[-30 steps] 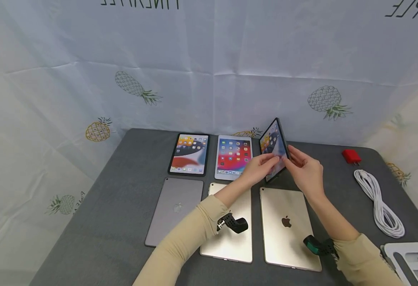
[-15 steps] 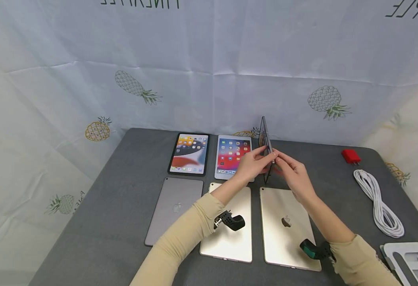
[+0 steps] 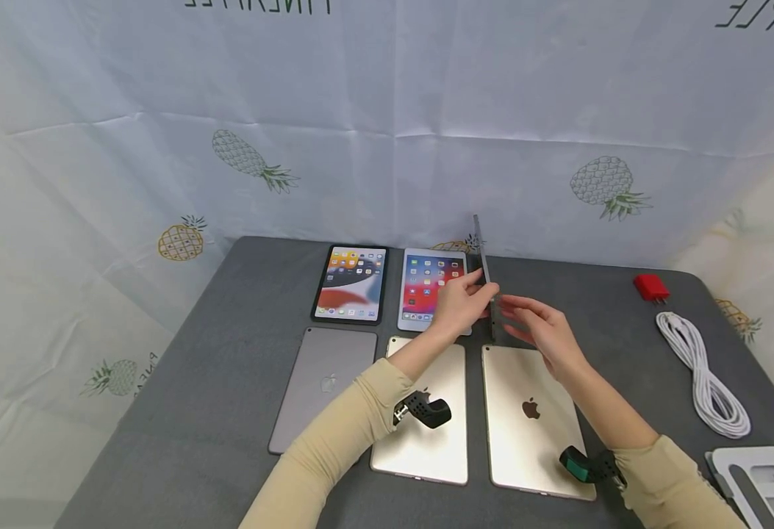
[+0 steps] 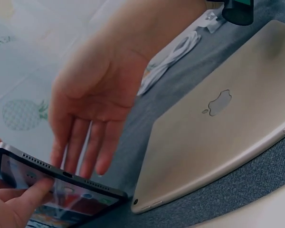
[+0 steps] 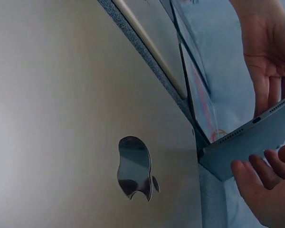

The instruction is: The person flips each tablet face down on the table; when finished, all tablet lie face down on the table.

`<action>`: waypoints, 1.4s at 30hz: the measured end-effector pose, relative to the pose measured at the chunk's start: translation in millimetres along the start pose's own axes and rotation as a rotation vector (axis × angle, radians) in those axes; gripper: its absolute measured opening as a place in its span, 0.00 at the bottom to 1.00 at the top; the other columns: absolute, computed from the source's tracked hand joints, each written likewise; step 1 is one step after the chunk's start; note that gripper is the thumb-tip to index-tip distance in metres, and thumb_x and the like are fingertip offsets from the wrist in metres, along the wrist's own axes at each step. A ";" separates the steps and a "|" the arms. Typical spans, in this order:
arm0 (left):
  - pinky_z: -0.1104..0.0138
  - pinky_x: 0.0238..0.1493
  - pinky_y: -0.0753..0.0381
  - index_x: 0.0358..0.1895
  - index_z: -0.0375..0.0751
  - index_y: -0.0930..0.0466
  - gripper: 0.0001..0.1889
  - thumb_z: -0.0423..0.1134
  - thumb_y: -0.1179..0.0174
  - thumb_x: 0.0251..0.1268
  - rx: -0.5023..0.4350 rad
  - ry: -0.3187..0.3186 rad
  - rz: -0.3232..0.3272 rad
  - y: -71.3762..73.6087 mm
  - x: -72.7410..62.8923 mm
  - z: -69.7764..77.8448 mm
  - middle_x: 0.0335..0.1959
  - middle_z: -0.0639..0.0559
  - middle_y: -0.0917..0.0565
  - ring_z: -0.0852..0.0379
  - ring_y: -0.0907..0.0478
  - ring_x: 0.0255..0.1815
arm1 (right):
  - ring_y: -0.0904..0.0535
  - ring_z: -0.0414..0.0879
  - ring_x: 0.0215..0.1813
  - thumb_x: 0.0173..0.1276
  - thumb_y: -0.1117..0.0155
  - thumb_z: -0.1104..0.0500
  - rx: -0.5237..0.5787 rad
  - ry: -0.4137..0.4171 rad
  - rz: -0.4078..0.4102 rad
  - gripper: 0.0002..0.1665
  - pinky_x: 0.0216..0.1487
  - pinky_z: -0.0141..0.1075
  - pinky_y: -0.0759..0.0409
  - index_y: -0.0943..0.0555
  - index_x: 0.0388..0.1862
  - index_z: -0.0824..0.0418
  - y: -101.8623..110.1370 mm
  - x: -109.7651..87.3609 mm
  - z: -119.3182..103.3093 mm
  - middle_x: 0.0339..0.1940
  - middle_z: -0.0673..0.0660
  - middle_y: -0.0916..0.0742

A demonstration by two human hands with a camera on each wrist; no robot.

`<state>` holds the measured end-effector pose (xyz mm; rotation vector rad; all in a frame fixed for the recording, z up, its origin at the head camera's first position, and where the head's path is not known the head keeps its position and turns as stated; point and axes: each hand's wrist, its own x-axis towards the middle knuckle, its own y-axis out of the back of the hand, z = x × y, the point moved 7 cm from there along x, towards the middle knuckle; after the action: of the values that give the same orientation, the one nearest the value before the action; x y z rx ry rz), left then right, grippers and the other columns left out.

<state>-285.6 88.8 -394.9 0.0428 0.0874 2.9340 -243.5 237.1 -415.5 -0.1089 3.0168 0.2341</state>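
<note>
My left hand [image 3: 458, 303] pinches a dark-framed tablet [image 3: 481, 250], which stands upright on the table, nearly edge-on in the head view. Its lit screen faces left, with the left thumb lying on it in the left wrist view. Beside the tablet's back is my right hand [image 3: 545, 332], its fingers loosely extended and slightly spread. In the right wrist view those right fingers [image 5: 249, 178] sit just off the plain grey back [image 5: 256, 145]. To the left lies a white tablet [image 3: 416, 294] with a lit screen, partly behind the left hand.
A black-framed tablet [image 3: 350, 286] lies at the back left. Nearer are a grey tablet [image 3: 320, 382] and two gold tablets, one [image 3: 426, 459] under the left forearm, the other [image 3: 525, 382] at right. A red plug [image 3: 651, 287], coiled white cable [image 3: 694, 367] and white stand [image 3: 757, 459] line the right side.
The tablet has turned from showing its screen to nearly edge-on, shifting left. Both hands moved left with it. The right hand has let go of its edge and opened.
</note>
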 end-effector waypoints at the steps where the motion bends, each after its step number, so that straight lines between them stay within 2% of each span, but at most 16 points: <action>1: 0.67 0.33 0.16 0.66 0.37 0.27 0.26 0.41 0.40 0.66 -0.005 -0.006 0.010 0.6 0.2 0.0 0.48 0.43 0.14 0.49 0.14 0.41 | 0.28 0.52 0.67 0.80 0.55 0.54 -0.016 -0.014 0.003 0.28 0.58 0.35 0.24 0.36 0.72 0.69 1.5 0.7 3.1 0.70 0.67 0.30; 6: 0.66 0.31 0.15 0.65 0.31 0.27 0.24 0.36 0.43 0.66 -0.087 -0.009 0.079 4.3 0.4 -3.1 0.46 0.41 0.14 0.43 0.15 0.41 | 0.36 0.58 0.71 0.80 0.55 0.54 -0.061 -0.098 0.006 0.30 0.66 0.41 0.31 0.40 0.75 0.67 5.6 2.0 15.6 0.73 0.66 0.34; 8: 0.64 0.31 0.15 0.63 0.31 0.26 0.23 0.35 0.44 0.66 -0.148 -0.010 0.102 6.0 0.0 -4.3 0.42 0.40 0.14 0.42 0.15 0.42 | 0.36 0.58 0.71 0.80 0.56 0.54 -0.053 -0.128 -0.001 0.32 0.67 0.40 0.32 0.44 0.76 0.67 5.8 1.9 19.0 0.74 0.66 0.37; 10: 0.63 0.32 0.15 0.61 0.31 0.23 0.21 0.34 0.45 0.66 -0.218 -0.011 0.114 7.0 -0.1 -6.0 0.39 0.40 0.14 0.42 0.16 0.42 | 0.31 0.53 0.67 0.80 0.55 0.53 -0.013 -0.167 -0.004 0.34 0.65 0.37 0.29 0.46 0.77 0.68 6.6 1.9 23.1 0.74 0.67 0.37; 13: 0.61 0.33 0.15 0.56 0.30 0.20 0.17 0.33 0.47 0.67 -0.305 -0.014 0.104 6.6 -0.1 -8.0 0.39 0.38 0.15 0.40 0.16 0.44 | 0.22 0.42 0.57 0.80 0.53 0.53 0.128 -0.217 -0.026 0.37 0.59 0.32 0.25 0.51 0.77 0.69 7.1 2.1 28.6 0.66 0.65 0.30; 16: 0.61 0.35 0.15 0.51 0.27 0.19 0.15 0.33 0.48 0.68 -0.360 0.009 0.077 4.6 -0.8 -11.2 0.43 0.36 0.16 0.39 0.17 0.45 | 0.18 0.37 0.47 0.79 0.51 0.56 0.340 -0.245 -0.053 0.36 0.55 0.32 0.23 0.49 0.76 0.71 9.2 1.7 33.2 0.54 0.55 0.21; 18: 0.60 0.36 0.15 0.53 0.25 0.20 0.16 0.33 0.48 0.69 -0.387 0.033 0.058 2.9 -1.6 -14.3 0.45 0.34 0.17 0.40 0.16 0.44 | 0.17 0.38 0.45 0.78 0.49 0.61 0.483 -0.251 -0.062 0.27 0.54 0.31 0.22 0.39 0.72 0.68 12.4 -0.2 35.0 0.46 0.51 0.18; 20: 0.59 0.38 0.15 0.54 0.24 0.22 0.16 0.33 0.49 0.70 -0.405 0.056 0.038 0.7 -2.1 -17.4 0.46 0.35 0.17 0.42 0.16 0.44 | 0.16 0.39 0.44 0.76 0.49 0.65 0.597 -0.254 -0.057 0.17 0.52 0.30 0.21 0.27 0.61 0.64 17.2 -2.4 37.2 0.42 0.50 0.17; 21: 0.59 0.39 0.16 0.55 0.24 0.23 0.17 0.33 0.49 0.71 -0.415 0.071 0.028 -0.5 -2.3 -19.3 0.47 0.36 0.17 0.43 0.16 0.45 | 0.17 0.39 0.43 0.75 0.49 0.67 0.640 -0.258 -0.048 0.13 0.51 0.30 0.20 0.23 0.55 0.61 19.8 -3.7 38.2 0.41 0.50 0.16; 23: 0.57 0.41 0.16 0.58 0.24 0.24 0.18 0.33 0.51 0.72 -0.451 0.099 0.004 -3.3 -2.8 -22.9 0.50 0.37 0.17 0.43 0.17 0.47 | 0.18 0.39 0.42 0.75 0.49 0.69 0.690 -0.261 -0.032 0.11 0.49 0.29 0.20 0.21 0.46 0.57 24.2 -6.3 39.9 0.42 0.50 0.18; 29: 0.55 0.47 0.19 0.66 0.26 0.33 0.21 0.33 0.53 0.75 -0.528 0.194 -0.072 -12.5 -6.3 -32.4 0.57 0.38 0.20 0.45 0.20 0.55 | 0.21 0.38 0.43 0.74 0.48 0.68 0.728 -0.251 0.025 0.12 0.52 0.28 0.22 0.28 0.53 0.56 33.0 -13.3 43.9 0.45 0.48 0.24; 32: 0.59 0.46 0.18 0.68 0.27 0.35 0.23 0.34 0.50 0.74 -0.492 0.237 -0.068 -13.1 -9.0 -37.0 0.61 0.40 0.23 0.44 0.19 0.53 | 0.21 0.38 0.44 0.74 0.47 0.68 0.731 -0.222 0.059 0.14 0.52 0.28 0.22 0.26 0.54 0.55 38.9 -17.1 45.2 0.48 0.49 0.26; 35: 0.62 0.44 0.17 0.68 0.26 0.34 0.24 0.34 0.46 0.73 -0.435 0.246 -0.044 -11.7 -10.8 -40.0 0.62 0.39 0.24 0.45 0.18 0.52 | 0.22 0.36 0.45 0.74 0.46 0.67 0.697 -0.191 0.077 0.21 0.52 0.28 0.22 0.31 0.63 0.54 45.0 -20.2 44.9 0.52 0.48 0.30; 38: 0.64 0.43 0.17 0.65 0.26 0.30 0.23 0.32 0.42 0.69 -0.388 0.241 -0.022 -9.6 -11.1 -42.4 0.58 0.39 0.21 0.47 0.17 0.51 | 0.23 0.35 0.45 0.73 0.44 0.66 0.665 -0.178 0.090 0.27 0.52 0.28 0.22 0.35 0.68 0.53 50.9 -22.0 45.0 0.55 0.48 0.33; 41: 0.64 0.42 0.16 0.61 0.25 0.27 0.21 0.28 0.40 0.66 -0.367 0.240 -0.010 -8.4 -11.0 -44.9 0.49 0.41 0.18 0.46 0.16 0.47 | 0.23 0.35 0.44 0.73 0.43 0.66 0.658 -0.170 0.098 0.21 0.51 0.28 0.21 0.30 0.62 0.52 56.0 -22.5 46.3 0.53 0.47 0.29; 42: 0.64 0.42 0.16 0.61 0.25 0.26 0.21 0.26 0.39 0.65 -0.364 0.241 -0.011 -8.4 -11.0 -45.5 0.46 0.42 0.18 0.45 0.16 0.46 | 0.23 0.36 0.44 0.73 0.43 0.66 0.656 -0.169 0.100 0.23 0.50 0.28 0.21 0.32 0.64 0.52 57.4 -22.4 47.1 0.51 0.47 0.27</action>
<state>-274.7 92.2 -441.0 -0.3645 -0.4072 2.8801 -220.8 302.4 -450.5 0.1138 2.7642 -0.6958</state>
